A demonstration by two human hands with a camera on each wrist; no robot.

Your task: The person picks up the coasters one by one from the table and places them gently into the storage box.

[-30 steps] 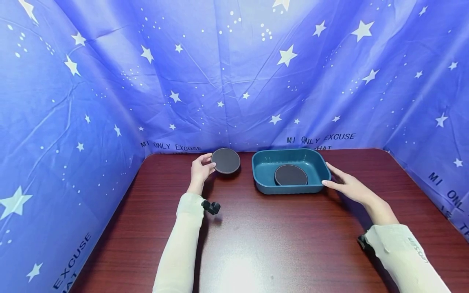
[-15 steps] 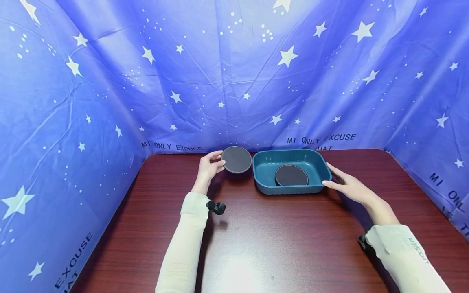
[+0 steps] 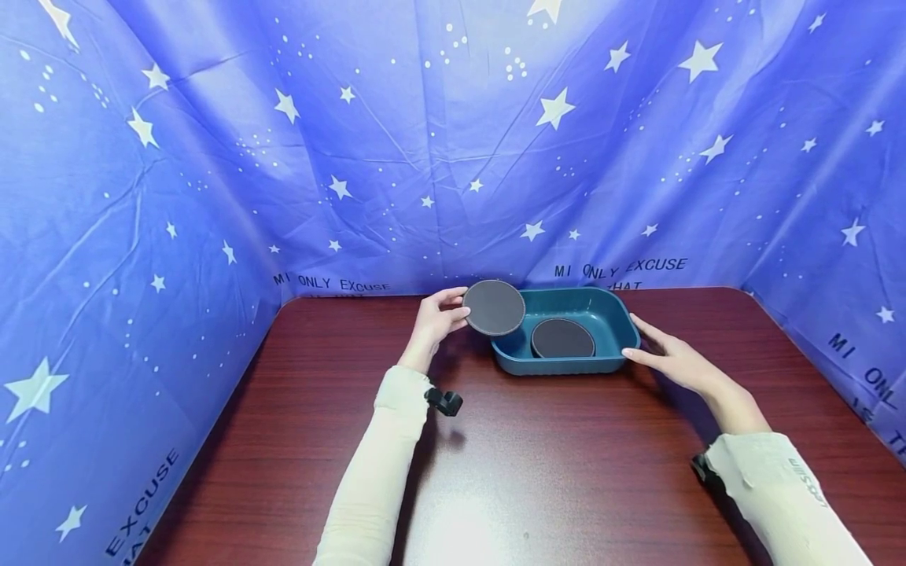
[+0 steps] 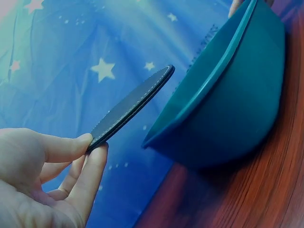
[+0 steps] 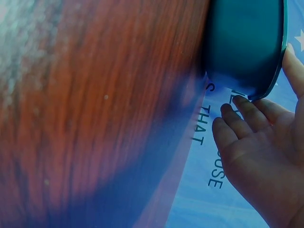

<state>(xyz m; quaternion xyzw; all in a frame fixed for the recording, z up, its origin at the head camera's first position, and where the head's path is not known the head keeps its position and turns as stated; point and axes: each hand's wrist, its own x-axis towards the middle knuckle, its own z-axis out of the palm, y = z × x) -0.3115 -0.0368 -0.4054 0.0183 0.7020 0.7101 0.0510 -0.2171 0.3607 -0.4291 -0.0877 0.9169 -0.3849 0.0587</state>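
Observation:
In the head view, my left hand [image 3: 435,322] pinches a round dark coaster [image 3: 494,307] by its left edge. The left wrist view shows the coaster [image 4: 130,110] edge-on and tilted, with pale stitching, between thumb and fingers [image 4: 97,159]. It is raised and overlaps the left end of a teal rectangular basin [image 3: 559,366] in the head view. Inside the basin lies another round dark piece [image 3: 562,339], its lower part hidden by the near wall. My right hand [image 3: 672,360] holds the basin's right end, thumb at the near corner.
The basin stands near the back of a reddish-brown wooden table [image 3: 488,448]. A blue curtain [image 3: 396,157] with white stars hangs behind the table and along both sides. Each wrist wears a small black camera [image 3: 444,402].
My left hand has carried the coaster rightward, from beside the basin to where it overlaps the basin's left end. The right hand and the basin have stayed in place.

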